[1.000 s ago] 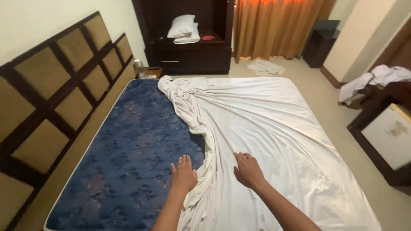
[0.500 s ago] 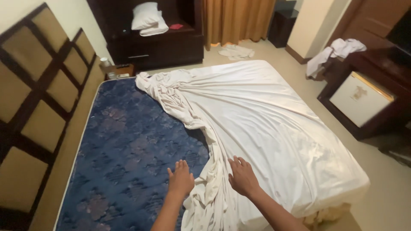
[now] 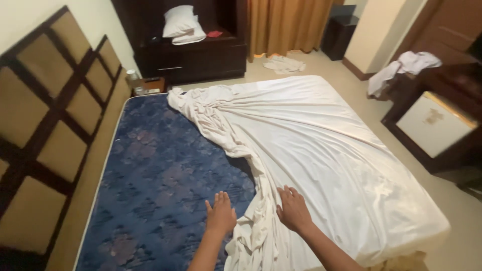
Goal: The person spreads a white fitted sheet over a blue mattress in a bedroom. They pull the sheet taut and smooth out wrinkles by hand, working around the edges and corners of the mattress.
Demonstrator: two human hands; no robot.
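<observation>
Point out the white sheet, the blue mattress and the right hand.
white sheet (image 3: 321,145), head view, on its smooth spread middle.
blue mattress (image 3: 165,180), head view, on its bare patterned top.
right hand (image 3: 292,211), head view, on the back of the hand.

White sheet (image 3: 321,145) covers blue floral-patterned mattress (image 3: 160,185).

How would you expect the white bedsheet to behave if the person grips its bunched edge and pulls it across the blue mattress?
The white sheet is probably floppy: it lies in gathered folds beside the right hand. It looks light for its size, as thin creases fan across it. It would likely drag and bunch on the patterned mattress rather than glide.
</observation>
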